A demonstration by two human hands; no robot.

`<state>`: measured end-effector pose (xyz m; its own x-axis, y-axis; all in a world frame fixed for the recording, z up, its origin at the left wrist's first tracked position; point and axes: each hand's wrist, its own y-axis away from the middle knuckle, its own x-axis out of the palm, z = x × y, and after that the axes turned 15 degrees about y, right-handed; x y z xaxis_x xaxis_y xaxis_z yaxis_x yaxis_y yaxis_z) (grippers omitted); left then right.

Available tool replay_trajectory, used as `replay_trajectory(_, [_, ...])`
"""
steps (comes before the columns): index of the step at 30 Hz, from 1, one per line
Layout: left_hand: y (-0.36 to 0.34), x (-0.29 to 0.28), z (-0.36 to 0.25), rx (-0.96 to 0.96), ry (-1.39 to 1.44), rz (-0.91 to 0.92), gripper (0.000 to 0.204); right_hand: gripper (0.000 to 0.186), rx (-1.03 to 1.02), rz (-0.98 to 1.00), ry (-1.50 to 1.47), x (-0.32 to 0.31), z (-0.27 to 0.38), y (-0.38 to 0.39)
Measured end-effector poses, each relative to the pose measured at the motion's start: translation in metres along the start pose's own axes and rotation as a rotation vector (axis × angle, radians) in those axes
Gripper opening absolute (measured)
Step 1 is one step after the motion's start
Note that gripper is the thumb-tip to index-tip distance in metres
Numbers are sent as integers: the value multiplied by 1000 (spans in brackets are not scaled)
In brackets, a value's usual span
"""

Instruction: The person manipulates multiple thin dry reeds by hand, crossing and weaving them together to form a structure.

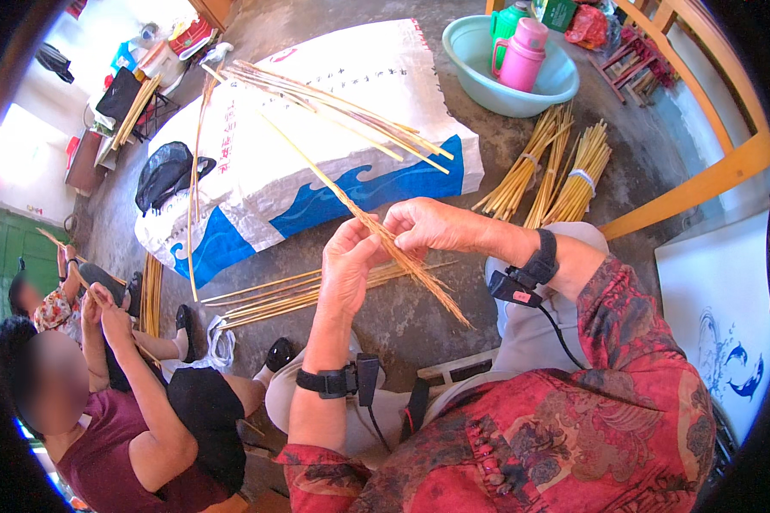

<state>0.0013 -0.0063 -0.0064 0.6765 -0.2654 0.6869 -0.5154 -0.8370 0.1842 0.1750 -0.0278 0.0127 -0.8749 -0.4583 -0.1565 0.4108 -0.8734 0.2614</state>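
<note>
A long dry stalk (327, 178) with a bushy, frayed seed head (423, 278) slants in front of me. Its thin end points away over a white woven sack. Below the seed head's upper part, my left hand (348, 259) is closed, thumb and fingertips pinching the stalk. My right hand (426, 226) pinches it from the other side, close to the left fingertips. The loose tip of the head hangs free toward my lap. Beyond my hands, several bare stalks (351, 109) lie on the sack (291, 158). More long stalks (274, 295) rest on the floor just past my left hand.
At the back right, a pale blue basin (466, 81) holds a pink thermos (524, 56) and a green one. Tied stalk bundles (580, 175) lie nearby. A black bag (169, 175) sits on the sack's left. Two people sit at left, one in a maroon top (115, 436). A wooden frame (701, 192) stands right.
</note>
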Motion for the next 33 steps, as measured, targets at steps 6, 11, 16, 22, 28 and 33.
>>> replay_trajectory(6, [6,3,-1,-9,46,12,25,23,-22,-24,9,0,3,-2])
replay_trajectory(11, [11,0,-1,-21,21,28,23,22,-42,30,-68,0,-1,-7])
replay_trajectory(16, [12,-2,-4,-9,9,8,19,18,42,106,-178,2,4,-7])
replay_trajectory(22, [15,-1,-4,-101,18,6,22,18,77,81,-135,4,1,-8])
replay_trajectory(28, [18,-5,4,-117,67,15,29,18,34,2,75,4,-1,-7])
replay_trajectory(33, [17,-2,4,-130,84,24,30,20,10,-40,122,5,-1,-6])
